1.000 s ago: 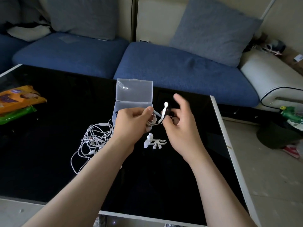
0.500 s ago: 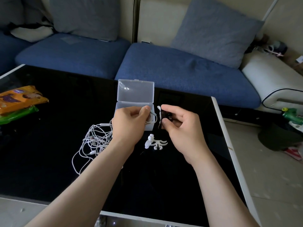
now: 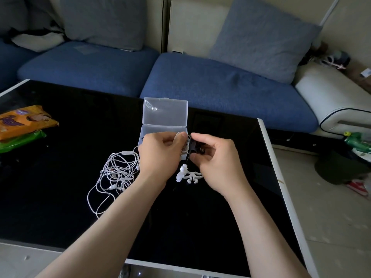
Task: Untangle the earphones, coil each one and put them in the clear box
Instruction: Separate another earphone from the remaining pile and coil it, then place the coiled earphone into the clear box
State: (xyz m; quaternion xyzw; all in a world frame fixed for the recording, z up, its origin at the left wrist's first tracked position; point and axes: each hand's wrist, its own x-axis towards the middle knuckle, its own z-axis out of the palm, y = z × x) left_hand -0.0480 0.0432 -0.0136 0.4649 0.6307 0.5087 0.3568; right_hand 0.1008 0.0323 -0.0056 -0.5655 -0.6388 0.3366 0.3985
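Now left hand (image 3: 160,155) grips earphone coil (image 3: 185,145), right hand (image 3: 218,163) dark clip (image 3: 194,147).

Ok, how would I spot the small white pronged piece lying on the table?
On the black table, find the open clear box near the sofa-side edge. Just nearer the camera lies the white pronged piece. Unlike the tangled earphones left of it, it is one flat shape with curved prongs, not cord.

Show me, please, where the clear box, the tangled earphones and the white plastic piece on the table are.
clear box (image 3: 165,113), head view, on its raised lid.
tangled earphones (image 3: 120,173), head view, on the dense middle of the cable heap.
white plastic piece (image 3: 182,172), head view, on its thick left end.
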